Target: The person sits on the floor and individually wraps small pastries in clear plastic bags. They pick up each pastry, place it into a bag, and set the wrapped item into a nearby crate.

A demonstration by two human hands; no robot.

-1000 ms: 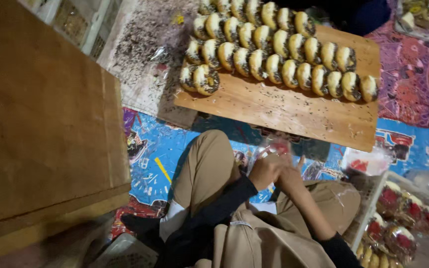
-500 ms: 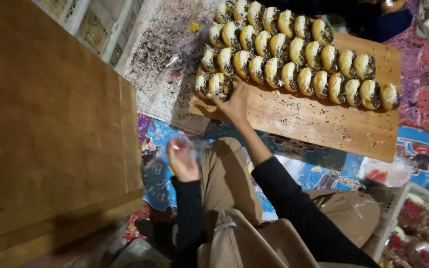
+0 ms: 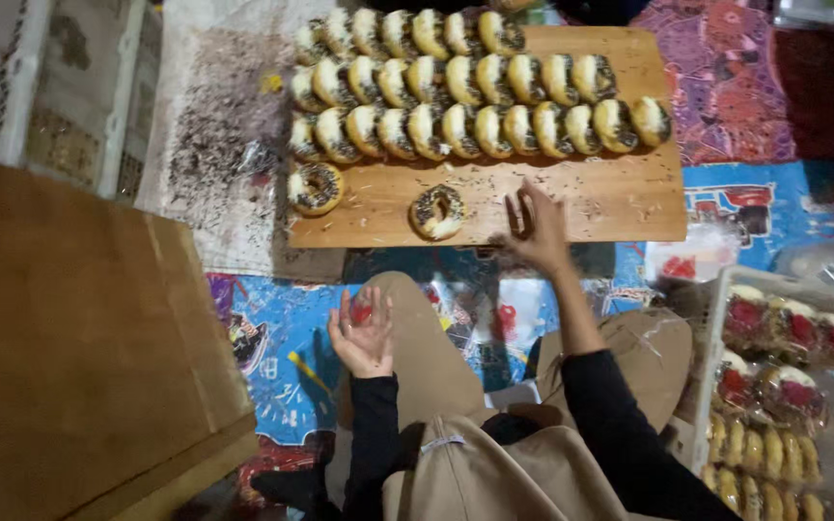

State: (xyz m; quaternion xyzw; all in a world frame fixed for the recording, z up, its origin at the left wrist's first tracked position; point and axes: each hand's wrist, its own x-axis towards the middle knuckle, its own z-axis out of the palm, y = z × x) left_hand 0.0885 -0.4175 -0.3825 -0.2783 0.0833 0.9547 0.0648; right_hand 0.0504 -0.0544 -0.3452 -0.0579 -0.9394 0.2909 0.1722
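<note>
Flat on the board [image 3: 620, 198], donut [image 3: 436, 210] faces up, beside right hand [image 3: 536, 224]

Landmark: wooden board [image 3: 620, 198].
Near strip of board: mostly bare, passable; two lone doughnuts [image 3: 437, 211] and the right hand [image 3: 533, 224] stand on it.
Far half: blocked by packed doughnut rows [image 3: 475, 130].
Left of board: wooden box [image 3: 79, 338] walls that side.
Right of board: tray of wrapped pastries [image 3: 774, 386] narrows the way.
</note>
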